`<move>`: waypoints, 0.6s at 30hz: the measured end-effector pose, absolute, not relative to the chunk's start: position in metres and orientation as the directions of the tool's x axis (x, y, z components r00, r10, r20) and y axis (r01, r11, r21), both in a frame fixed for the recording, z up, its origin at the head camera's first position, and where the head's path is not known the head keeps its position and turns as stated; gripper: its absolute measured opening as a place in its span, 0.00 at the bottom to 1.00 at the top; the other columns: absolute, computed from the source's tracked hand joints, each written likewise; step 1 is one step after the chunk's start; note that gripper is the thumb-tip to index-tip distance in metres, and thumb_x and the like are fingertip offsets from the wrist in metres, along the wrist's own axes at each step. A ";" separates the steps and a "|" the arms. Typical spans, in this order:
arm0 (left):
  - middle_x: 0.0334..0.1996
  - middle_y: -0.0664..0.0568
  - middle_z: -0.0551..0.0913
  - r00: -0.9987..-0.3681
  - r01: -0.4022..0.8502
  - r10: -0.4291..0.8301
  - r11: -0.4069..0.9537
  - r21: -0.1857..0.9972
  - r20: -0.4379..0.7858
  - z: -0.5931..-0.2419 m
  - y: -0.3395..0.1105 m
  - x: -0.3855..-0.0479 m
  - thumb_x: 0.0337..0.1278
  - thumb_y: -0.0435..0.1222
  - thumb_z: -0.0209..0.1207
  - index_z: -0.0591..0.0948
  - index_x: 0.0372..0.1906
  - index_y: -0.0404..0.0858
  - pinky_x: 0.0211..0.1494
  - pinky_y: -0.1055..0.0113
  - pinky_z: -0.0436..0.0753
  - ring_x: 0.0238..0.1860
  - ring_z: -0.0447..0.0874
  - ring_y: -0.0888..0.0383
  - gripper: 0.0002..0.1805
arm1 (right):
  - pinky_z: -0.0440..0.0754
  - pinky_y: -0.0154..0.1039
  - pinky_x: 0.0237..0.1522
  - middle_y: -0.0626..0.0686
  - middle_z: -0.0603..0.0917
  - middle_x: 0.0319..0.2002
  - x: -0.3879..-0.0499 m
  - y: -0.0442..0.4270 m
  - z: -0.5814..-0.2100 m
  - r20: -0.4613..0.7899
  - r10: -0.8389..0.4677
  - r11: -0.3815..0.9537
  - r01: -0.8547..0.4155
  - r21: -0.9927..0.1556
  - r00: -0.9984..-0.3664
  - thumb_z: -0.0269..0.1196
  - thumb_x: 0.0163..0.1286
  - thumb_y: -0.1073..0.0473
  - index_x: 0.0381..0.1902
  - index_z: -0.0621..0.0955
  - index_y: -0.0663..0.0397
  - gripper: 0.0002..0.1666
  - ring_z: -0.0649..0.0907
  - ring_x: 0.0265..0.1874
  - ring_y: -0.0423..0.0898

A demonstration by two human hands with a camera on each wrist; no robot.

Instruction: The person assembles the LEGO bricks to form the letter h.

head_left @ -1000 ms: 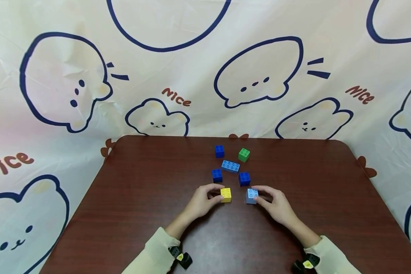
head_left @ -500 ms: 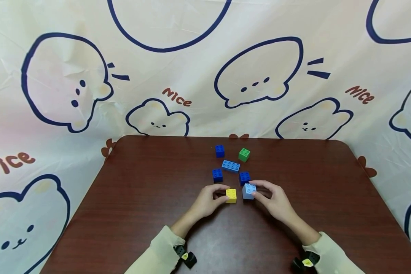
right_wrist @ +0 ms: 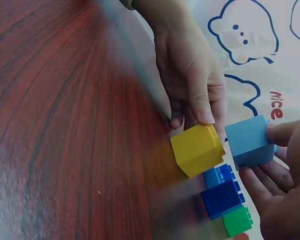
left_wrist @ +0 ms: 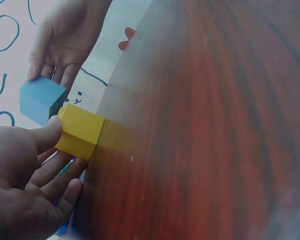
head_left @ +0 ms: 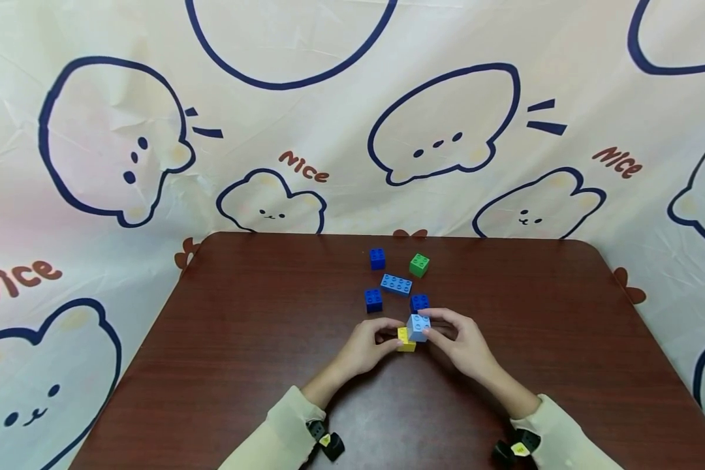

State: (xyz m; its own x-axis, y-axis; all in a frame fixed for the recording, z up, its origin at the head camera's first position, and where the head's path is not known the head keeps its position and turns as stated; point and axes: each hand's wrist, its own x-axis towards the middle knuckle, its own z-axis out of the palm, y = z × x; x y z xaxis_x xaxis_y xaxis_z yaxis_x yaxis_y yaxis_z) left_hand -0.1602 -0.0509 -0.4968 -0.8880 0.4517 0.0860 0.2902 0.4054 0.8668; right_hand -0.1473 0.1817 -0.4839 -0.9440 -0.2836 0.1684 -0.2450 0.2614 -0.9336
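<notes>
My left hand [head_left: 364,346] pinches a yellow building brick [head_left: 406,343] between thumb and fingers, low at the table surface. A light blue brick [head_left: 418,328] is pinched in my right hand [head_left: 466,343]. In the head view it overlaps the yellow brick's upper right part. The right wrist view shows the light blue brick [right_wrist: 250,140] raised above the level of the yellow brick [right_wrist: 197,150], tilted, with a narrow gap between them. From the left wrist, the yellow brick [left_wrist: 81,131] has its studs facing the light blue brick [left_wrist: 41,99].
Beyond the hands lie a dark blue brick [head_left: 420,303], another dark blue brick [head_left: 373,300], a longer blue brick [head_left: 396,284], a green brick [head_left: 419,265] and a far dark blue brick [head_left: 377,258]. They stand on a brown table [head_left: 258,294] before a printed cloth [head_left: 352,130].
My left hand has slid the yellow brick to the right. My right hand has lifted the light blue brick and brought it left, over the yellow one.
</notes>
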 end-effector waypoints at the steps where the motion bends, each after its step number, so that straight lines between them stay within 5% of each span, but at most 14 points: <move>1: 0.48 0.48 0.88 -0.888 0.284 0.454 0.405 0.869 0.079 -0.496 -0.050 -0.160 0.66 0.33 0.66 0.84 0.56 0.35 0.45 0.70 0.82 0.46 0.85 0.57 0.16 | 0.85 0.35 0.48 0.60 0.83 0.57 -0.147 0.181 -0.484 0.165 -0.283 0.263 -0.242 -0.934 -0.945 0.65 0.73 0.62 0.60 0.81 0.60 0.19 0.87 0.50 0.53; 18: 0.50 0.45 0.87 -0.864 0.320 0.493 0.390 0.863 0.098 -0.498 -0.049 -0.162 0.63 0.32 0.68 0.83 0.57 0.33 0.49 0.63 0.84 0.48 0.86 0.51 0.18 | 0.86 0.40 0.50 0.59 0.83 0.56 -0.148 0.175 -0.489 0.131 -0.299 0.297 -0.223 -0.928 -0.945 0.67 0.72 0.59 0.60 0.82 0.53 0.20 0.87 0.50 0.51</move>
